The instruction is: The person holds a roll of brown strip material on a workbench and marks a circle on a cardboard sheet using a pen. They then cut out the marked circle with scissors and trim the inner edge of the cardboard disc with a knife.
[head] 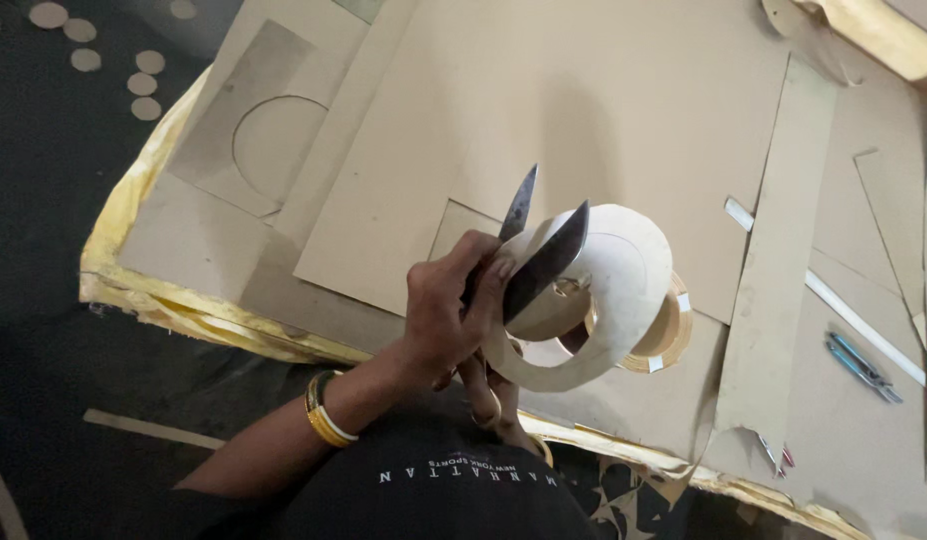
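Above the cardboard-covered surface (583, 120), the left hand (445, 315) grips open scissors (535, 250) cutting a cardboard ring (623, 300); the right hand (488, 395), mostly hidden beneath, seems to pinch that ring's lower edge.

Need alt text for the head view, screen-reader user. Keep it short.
A person's left hand works large scissors through a curved cardboard ring, while the right hand sits beneath, mostly hidden. Below lie brown cardboard sheets, a roll of tape, a blue pen and small cut discs on the dark floor.
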